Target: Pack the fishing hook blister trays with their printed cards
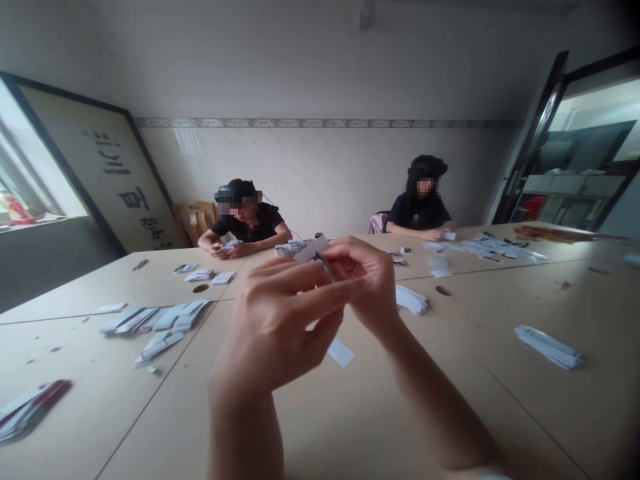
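Observation:
Both of my hands are raised together above the table, in the middle of the head view. A small white card (311,249) sticks up from between the fingers. My left hand (280,317) is closed with bent fingers around the card's lower part, its fingertips reaching to the other hand. Curled and pinching, my right hand (367,273) meets it at the card's right side. A thin dark strip (324,265) runs along the card between the fingers; I cannot tell what it is. Below the hands a white paper slip (341,352) lies on the table.
The pale table (320,427) carries a row of white cards (155,319), a bundle at left (30,410), a stack (411,300) and another bundle (549,347) at right. Two people (245,223) (420,203) sit opposite, handling cards. A table hole (443,291) lies right of my hands.

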